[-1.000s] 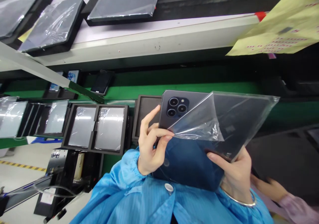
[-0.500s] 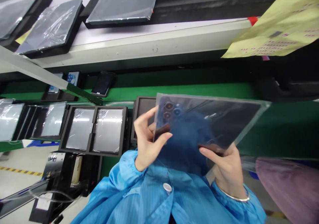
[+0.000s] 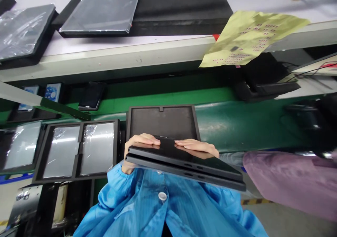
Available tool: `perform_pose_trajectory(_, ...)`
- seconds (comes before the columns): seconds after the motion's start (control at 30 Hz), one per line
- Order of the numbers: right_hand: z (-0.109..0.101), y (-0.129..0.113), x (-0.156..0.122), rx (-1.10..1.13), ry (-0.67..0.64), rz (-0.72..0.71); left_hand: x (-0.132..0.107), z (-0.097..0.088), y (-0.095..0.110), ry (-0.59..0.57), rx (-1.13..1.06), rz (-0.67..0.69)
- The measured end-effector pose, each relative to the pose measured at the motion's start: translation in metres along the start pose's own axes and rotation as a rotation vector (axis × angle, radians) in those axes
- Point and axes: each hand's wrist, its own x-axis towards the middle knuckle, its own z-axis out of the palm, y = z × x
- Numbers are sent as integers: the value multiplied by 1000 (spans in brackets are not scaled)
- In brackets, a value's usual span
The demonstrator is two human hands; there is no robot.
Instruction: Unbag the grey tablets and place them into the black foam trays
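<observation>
Two dark, glossy tablets (image 3: 184,156), apparently lying one on the other, are held flat in front of my chest. Their long edges with small slots face me, tilted down to the right. My left hand (image 3: 139,145) is closed around the left end, fingers on the upper surface. My right hand (image 3: 197,146) grips the far long side, its fingers laid over the top and its thumb hidden beneath. Just beyond my hands lies a black foam tray (image 3: 163,119) with a shallow recess.
To the left, a two-compartment black tray (image 3: 78,152) holds film-wrapped tablets. A green work surface (image 3: 223,124) runs across. Above it, a white shelf (image 3: 118,51) carries wrapped tablets on black foam, with a yellow paper sheet (image 3: 244,40) hanging off. A person's pink sleeve (image 3: 289,180) is at right.
The tablets have turned from showing a camera-lens back to lying flat, edge toward me. Both hands have shifted to fingers on top. My view has swung right, uncovering the foam tray.
</observation>
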Motion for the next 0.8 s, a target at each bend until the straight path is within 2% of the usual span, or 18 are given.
perform_pose_trajectory(0.1,-1,12,-4,-8,7,-45,3,-3,-5,-61,2,58)
perform_pose_trajectory(0.2,-3,18,-7,-15,4,-62,0,-2,-8,-52,-11,60)
perform_pose_trajectory(0.3,-2,15,-7,-14,13,-64,-4,3,-8,31,-16,43)
perform_pose_trajectory(0.47,5,3,-8,-17,80,-12,-4,10,-5,-2,-17,34)
perform_pose_trajectory(0.63,7,-3,-10,-50,109,75,-3,15,0,40,0,-35)
perform_pose_trajectory(0.8,6,1,-6,-35,94,83,-7,18,2,72,26,-59)
